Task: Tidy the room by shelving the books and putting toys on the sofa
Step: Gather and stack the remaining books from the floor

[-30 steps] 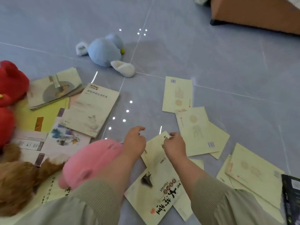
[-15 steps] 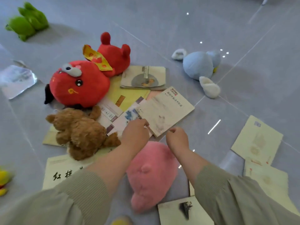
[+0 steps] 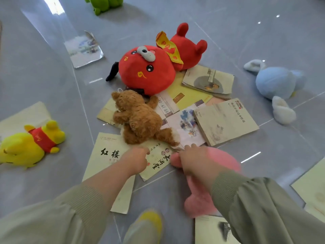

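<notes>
Found a teddy sprawled atop overlapping books on the floor, a mascot plush touching it from behind. Spotted a bear toy well to the left, a frog toy far behind, a loose booklet between those two, and a bird plush off to the right. Saw the left hand over the front books, the right hand over a soft toy just beside them.
</notes>
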`<state>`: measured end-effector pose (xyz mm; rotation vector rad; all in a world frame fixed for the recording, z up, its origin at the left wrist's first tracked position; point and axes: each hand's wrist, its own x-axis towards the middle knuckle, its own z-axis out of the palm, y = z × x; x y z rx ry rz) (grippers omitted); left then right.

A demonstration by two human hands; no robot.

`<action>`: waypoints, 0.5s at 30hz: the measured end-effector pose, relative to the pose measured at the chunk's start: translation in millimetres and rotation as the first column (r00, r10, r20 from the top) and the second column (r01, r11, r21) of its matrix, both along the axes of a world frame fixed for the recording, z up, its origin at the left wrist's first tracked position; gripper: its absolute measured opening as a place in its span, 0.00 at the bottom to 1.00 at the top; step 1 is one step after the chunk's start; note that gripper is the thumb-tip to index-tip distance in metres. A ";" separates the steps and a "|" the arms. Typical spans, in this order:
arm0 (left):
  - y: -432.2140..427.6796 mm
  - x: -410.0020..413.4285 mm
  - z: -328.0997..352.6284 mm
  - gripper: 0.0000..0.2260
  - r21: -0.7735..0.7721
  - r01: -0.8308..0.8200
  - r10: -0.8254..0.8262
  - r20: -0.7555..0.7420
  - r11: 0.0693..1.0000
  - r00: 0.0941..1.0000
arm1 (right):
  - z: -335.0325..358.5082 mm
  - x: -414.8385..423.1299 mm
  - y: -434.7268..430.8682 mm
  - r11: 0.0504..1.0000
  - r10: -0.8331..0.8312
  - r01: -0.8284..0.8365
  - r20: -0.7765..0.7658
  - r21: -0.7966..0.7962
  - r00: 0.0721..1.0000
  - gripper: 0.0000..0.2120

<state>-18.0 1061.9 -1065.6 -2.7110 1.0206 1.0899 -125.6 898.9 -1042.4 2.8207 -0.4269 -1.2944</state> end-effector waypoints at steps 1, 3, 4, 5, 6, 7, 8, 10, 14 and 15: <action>7.8 -2.8 -4.6 0.21 0.011 0.006 -0.006 -0.006 1.000 1.000 | -1.1 1.7 0.8 0.995 0.003 -0.012 -0.094 -0.102 0.996 0.19; 27.2 -6.0 -13.5 0.22 0.049 0.055 -0.054 -0.016 0.997 0.998 | -3.0 5.3 2.9 0.971 -0.012 -0.049 -0.249 -0.236 0.968 0.21; 36.1 -5.6 -17.9 0.23 0.063 0.068 -0.067 -0.024 0.996 0.997 | -3.4 7.2 2.2 0.967 -0.032 -0.035 -0.258 -0.252 0.965 0.21; 46.1 -4.4 -20.8 0.23 0.075 0.054 -0.052 -0.034 0.996 0.998 | -3.5 10.7 2.6 0.970 -0.042 -0.010 -0.211 -0.242 0.977 0.20; 53.7 -2.9 -23.5 0.23 0.081 0.028 -0.024 -0.045 0.996 0.999 | -4.2 13.4 1.9 0.976 -0.056 0.032 -0.107 -0.215 0.993 0.19; 60.3 -1.3 -24.7 0.24 0.088 -0.006 0.010 -0.051 0.996 0.999 | -6.9 17.5 2.5 0.983 -0.084 0.089 0.039 -0.161 0.996 0.18; 69.0 0.3 -26.0 0.24 0.100 -0.045 0.050 -0.052 0.994 0.997 | -10.5 23.7 6.6 0.986 -0.133 0.149 0.187 -0.074 0.973 0.18; 82.3 0.1 -28.4 0.27 0.121 -0.097 0.103 -0.043 0.988 0.994 | -18.0 36.2 13.9 0.952 -0.305 0.269 0.350 0.149 0.885 0.22; 116.1 8.1 -36.3 0.32 0.148 -0.295 0.290 0.056 0.944 0.956 | -31.3 70.9 26.5 0.786 -0.582 0.376 0.381 0.491 0.719 0.42; 123.4 13.3 -37.5 0.33 0.171 -0.346 0.340 0.067 0.922 0.938 | -30.0 78.7 29.2 0.760 -0.617 0.377 0.407 0.530 0.673 0.46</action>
